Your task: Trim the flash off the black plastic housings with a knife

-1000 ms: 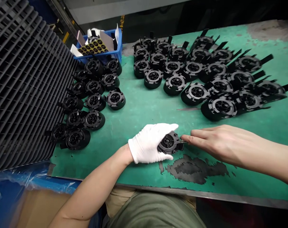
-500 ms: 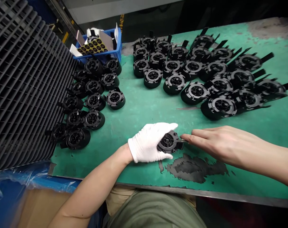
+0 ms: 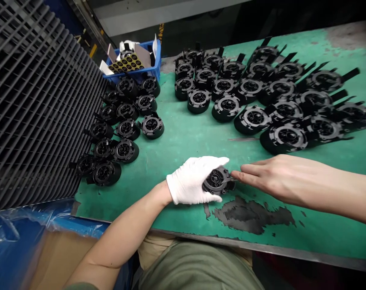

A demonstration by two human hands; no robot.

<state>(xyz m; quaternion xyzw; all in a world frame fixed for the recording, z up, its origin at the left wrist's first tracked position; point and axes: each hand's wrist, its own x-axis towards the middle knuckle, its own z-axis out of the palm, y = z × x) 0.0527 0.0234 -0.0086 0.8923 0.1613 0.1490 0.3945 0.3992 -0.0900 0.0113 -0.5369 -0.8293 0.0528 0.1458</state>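
Observation:
My left hand (image 3: 190, 181), in a white glove, is wrapped round a round black plastic part (image 3: 216, 180) near the front of the green bench. Thumb and fingers grip its sides, and its ribbed face is turned up. My bare right hand (image 3: 263, 175) comes in from the right with its fingers pressed together. A thin metal tool (image 3: 233, 179), mostly hidden by the fingers, meets the right edge of the part; its kind cannot be made out.
Several like black parts (image 3: 102, 173) stand at the left, and a larger group (image 3: 228, 106) fills the back right. A blue bin (image 3: 152, 72) holding a sheet of round stickers (image 3: 125, 64) is at the back. Grey grating (image 3: 44, 100) borders the left side. Dark worn patches mark the green bench (image 3: 183, 141).
The whole view has shifted slightly, moving the scene a little to the right. Both hands keep the same hold, with the tool still at the part's edge.

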